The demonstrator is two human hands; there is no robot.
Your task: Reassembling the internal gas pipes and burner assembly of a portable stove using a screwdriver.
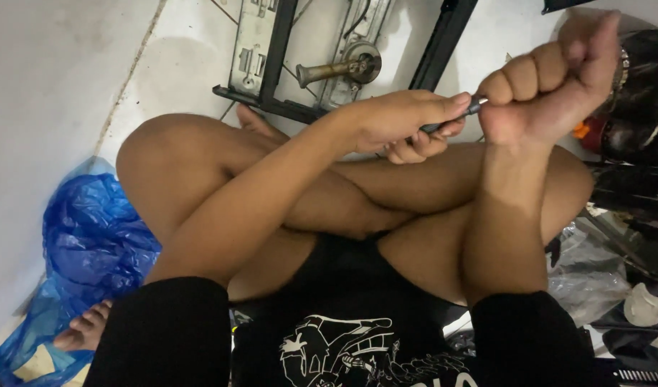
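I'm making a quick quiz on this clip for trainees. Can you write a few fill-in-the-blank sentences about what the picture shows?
1. Both hands, the left hand and the right hand, grip one thin dark ____ between them.
2. The plastic bag by the left knee is ____ in colour.
3. The door lock plate on the floor carries a ____ handle.

Missing words: tool; blue; brass
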